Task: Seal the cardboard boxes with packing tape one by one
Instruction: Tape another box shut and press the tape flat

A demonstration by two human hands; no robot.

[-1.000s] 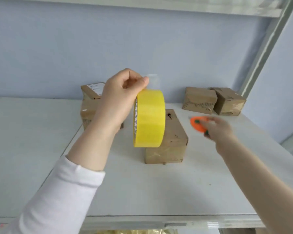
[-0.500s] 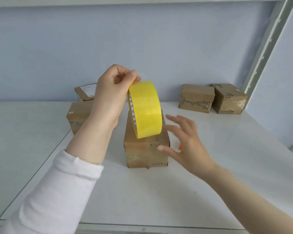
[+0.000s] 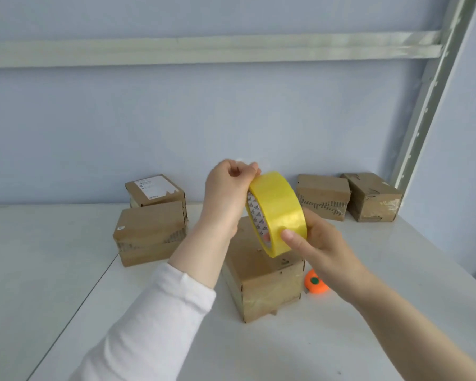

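Pinching top edge of tape roll (image 3: 275,213) with left grip (image 3: 230,196) | clasping its lower rim with right grip (image 3: 323,247) | held above near box (image 3: 264,281) | best peeled slowly, straight, untwisted.

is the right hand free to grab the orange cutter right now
Probably not yet: the right hand grips the yellow tape roll. The orange cutter lies uncovered just under that wrist, reachable once the hand lets go.
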